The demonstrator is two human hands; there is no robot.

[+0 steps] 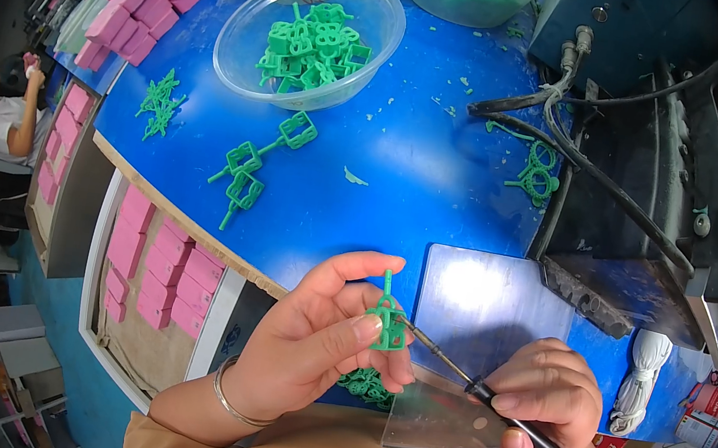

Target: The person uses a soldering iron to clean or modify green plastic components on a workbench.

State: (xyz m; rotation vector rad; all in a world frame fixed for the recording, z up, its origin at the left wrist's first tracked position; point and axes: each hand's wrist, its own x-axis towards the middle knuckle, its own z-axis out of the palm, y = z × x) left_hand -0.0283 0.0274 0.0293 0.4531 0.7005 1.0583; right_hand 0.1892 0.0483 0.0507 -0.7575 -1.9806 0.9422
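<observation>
My left hand [331, 334] pinches a small green wax-like openwork piece [388, 329] between thumb and fingers, its thin stem pointing up past the index fingertip. My right hand [549, 401] grips the black handle of a pen-shaped tool that looks like a soldering iron [449, 363]. Its thin metal tip reaches to the right side of the green piece; whether they touch, I cannot tell. Below my left hand lies a heap of green pieces [367, 386], partly hidden by the fingers. A clear sheet [442, 421] lies under the iron, near my body.
A shiny plate [494, 301] lies on the blue table [360, 215]. Beyond are a clear bowl [232, 49] of green pieces, loose frames [244, 168] and thin sprigs [160, 104]. Black equipment [632, 215] with cables stands right. Pink blocks [139, 0] are stacked left; a person [14, 120] sits farther off.
</observation>
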